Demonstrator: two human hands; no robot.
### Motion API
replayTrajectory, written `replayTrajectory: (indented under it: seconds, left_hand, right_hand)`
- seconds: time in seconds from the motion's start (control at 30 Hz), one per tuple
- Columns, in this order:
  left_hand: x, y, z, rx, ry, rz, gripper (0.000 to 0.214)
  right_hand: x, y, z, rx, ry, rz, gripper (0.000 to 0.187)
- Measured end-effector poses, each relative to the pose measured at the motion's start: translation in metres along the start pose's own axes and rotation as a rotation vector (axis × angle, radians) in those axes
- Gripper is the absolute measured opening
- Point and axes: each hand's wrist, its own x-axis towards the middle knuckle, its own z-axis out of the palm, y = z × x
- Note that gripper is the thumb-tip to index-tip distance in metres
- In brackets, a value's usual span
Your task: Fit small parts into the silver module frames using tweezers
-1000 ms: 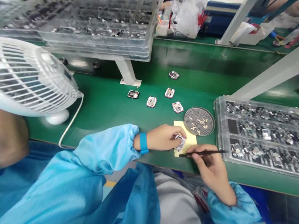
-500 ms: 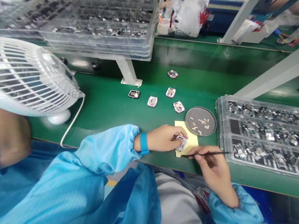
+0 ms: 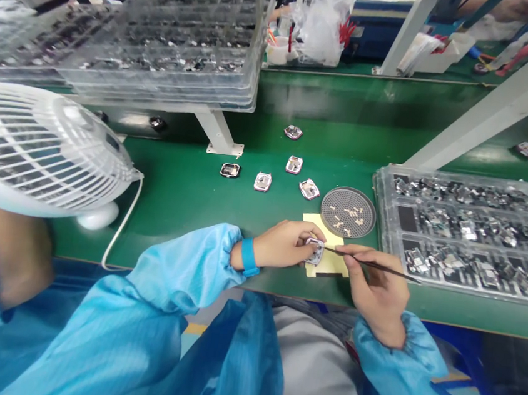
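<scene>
Nearest, the right hand (image 3: 379, 288) pinches a thin dark tool (image 3: 386, 269) between its fingers, tip at the right edge of a small casing (image 3: 315, 253). The left hand (image 3: 285, 245) has its fingers clamped on that casing, over a yellow sheet (image 3: 332, 265) on the tabletop (image 3: 188, 202). Work on this piece looks under way, not finished. It is pale-rimmed with rounded corners, its inside too small to read. Beyond, pale bits (image 3: 359, 221) lie on a round perforated tray (image 3: 338, 198); farther, several similar casings (image 3: 309, 189) sit apart, whether done or waiting unclear.
</scene>
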Motion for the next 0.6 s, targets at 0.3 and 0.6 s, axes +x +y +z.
replayTrajectory:
  seconds: [0.3, 0.6]
  left_hand:
    - [-0.0011, 0.0002, -0.0003, 0.002, 0.019, 0.009, 0.026]
    - [-0.0013, 0.0028, -0.0011, -0.01, 0.015, 0.006, 0.027]
  right_hand:
    - [-0.0004, 0.0001, 0.001, -0.061, 0.002, -0.016, 0.031]
    - [-0.0004, -0.0005, 0.0017, -0.134, -0.029, -0.046, 0.031]
